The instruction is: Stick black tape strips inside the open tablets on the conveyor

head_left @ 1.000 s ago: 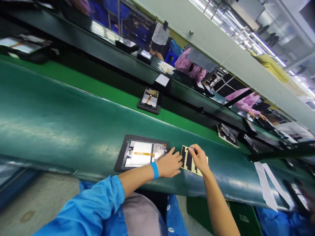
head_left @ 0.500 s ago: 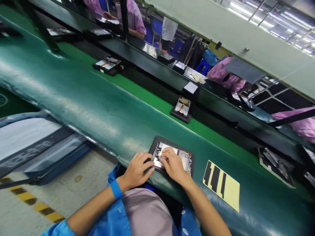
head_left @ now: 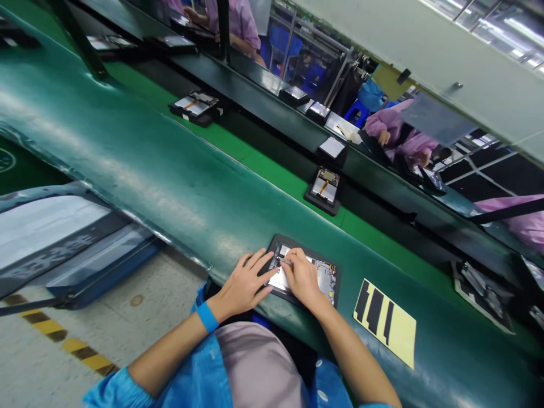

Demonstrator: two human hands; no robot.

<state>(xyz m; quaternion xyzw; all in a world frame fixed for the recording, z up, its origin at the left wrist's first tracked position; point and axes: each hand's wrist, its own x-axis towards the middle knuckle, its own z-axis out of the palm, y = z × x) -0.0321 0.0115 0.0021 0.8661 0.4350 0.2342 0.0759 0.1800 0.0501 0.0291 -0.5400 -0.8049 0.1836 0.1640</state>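
Note:
An opened tablet (head_left: 326, 279) with bare circuit board and silvery battery lies in a black tray on the green bench in front of me. My left hand (head_left: 246, 283), wearing a blue wristband (head_left: 207, 317), has its fingers spread, with the tips over the tablet's left side. Over the tablet's middle, my right hand (head_left: 302, 279) is bent with thumb and fingers drawn together. What those fingertips pinch, if anything, is too small to make out. To the right lies a yellow backing sheet (head_left: 402, 334) carrying black adhesive strips (head_left: 374, 310).
Beyond the bench runs a green conveyor (head_left: 263, 164) bearing trays with an opened tablet (head_left: 325, 190) and another opened tablet (head_left: 196, 105). Several co-workers in pink sit across it. A dark post (head_left: 80, 45) rises at upper left. A tilted device (head_left: 482, 294) lies at far right.
My left hand's fingers have straightened and spread over the tablet's left side. My right hand's fingers have curled in a little more. The view has shifted slightly.

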